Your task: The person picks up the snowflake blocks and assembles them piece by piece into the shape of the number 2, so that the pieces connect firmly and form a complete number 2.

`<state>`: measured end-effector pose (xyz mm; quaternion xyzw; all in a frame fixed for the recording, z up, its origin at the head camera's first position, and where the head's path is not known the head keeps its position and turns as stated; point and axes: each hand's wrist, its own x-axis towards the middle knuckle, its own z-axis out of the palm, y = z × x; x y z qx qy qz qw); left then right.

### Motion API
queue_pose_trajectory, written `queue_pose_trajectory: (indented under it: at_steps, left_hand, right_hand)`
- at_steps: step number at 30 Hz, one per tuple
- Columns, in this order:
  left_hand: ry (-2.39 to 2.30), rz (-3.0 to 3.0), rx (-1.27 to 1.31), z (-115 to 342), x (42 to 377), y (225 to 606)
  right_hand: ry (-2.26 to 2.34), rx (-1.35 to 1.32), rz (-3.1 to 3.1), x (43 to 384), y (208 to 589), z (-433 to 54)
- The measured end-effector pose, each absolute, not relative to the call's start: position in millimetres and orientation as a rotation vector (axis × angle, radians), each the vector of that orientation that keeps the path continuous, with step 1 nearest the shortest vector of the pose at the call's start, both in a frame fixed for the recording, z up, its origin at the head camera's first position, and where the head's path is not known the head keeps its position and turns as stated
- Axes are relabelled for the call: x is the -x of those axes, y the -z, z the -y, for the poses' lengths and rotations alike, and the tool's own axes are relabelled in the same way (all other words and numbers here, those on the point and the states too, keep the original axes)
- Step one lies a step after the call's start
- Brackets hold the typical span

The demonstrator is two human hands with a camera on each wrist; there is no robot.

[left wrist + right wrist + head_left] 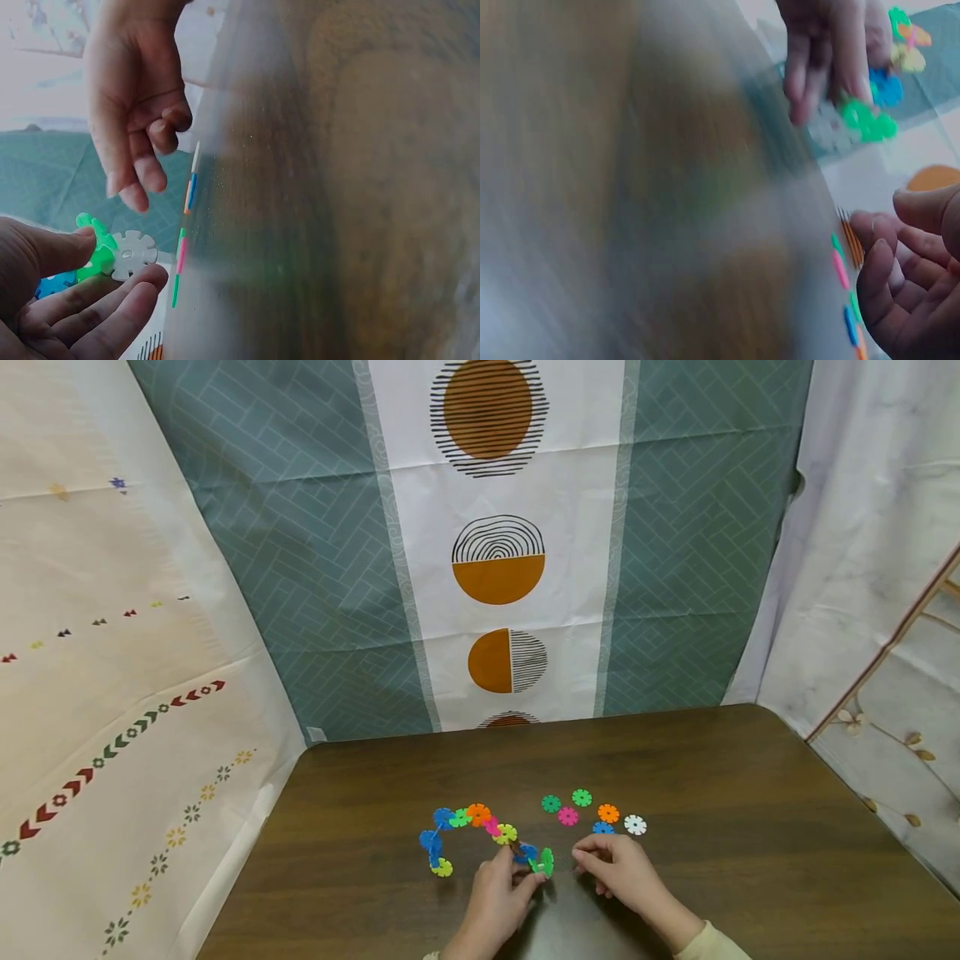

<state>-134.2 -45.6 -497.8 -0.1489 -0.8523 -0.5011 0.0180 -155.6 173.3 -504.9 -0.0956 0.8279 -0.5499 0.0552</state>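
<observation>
Head view: notched-disc chain (477, 814) arched, brightly multicoloured.

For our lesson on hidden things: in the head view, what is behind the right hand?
Just behind the right hand: a blue disc, its near edge covered, plus an orange disc and a white disc. What else the hand covers is hidden.

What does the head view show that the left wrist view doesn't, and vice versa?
Only head: the disc chain's far yellow disc and orange disc, plus the chevron-patterned cloth.

Only left wrist: a pale disc beside the chain's green discs, which I can't make out in the head view, and the palm side of the right hand.

Both: the left hand gripping the disc chain, the right hand, the loose discs and the tabletop.
</observation>
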Motion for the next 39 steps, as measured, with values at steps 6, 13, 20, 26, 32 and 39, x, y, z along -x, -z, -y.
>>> queue_pose_trajectory:
  at_steps: [6,13,20,26,32,39]
  left_hand:
    - [1.614,2.657,0.469,46,133,497]
    - [1.607,2.677,0.487,46,132,497]
    - [1.571,2.739,0.499,46,133,499]
    - [1.546,2.731,0.522,46,133,501]
    - [1.529,2.734,0.532,46,134,502]
    - [1.502,2.73,0.549,46,137,500]
  right_hand:
    - [1.384,0.145,-2.918,165,500,-197]
    - [0.989,0.109,-3.121,175,498,-225]
    - [0.851,0.136,-3.117,179,503,-237]
    - [0.865,0.189,-3.094,183,508,-241]
    - [0.879,0.212,-3.086,186,509,-242]
    - [0.871,0.209,-3.097,188,508,-241]
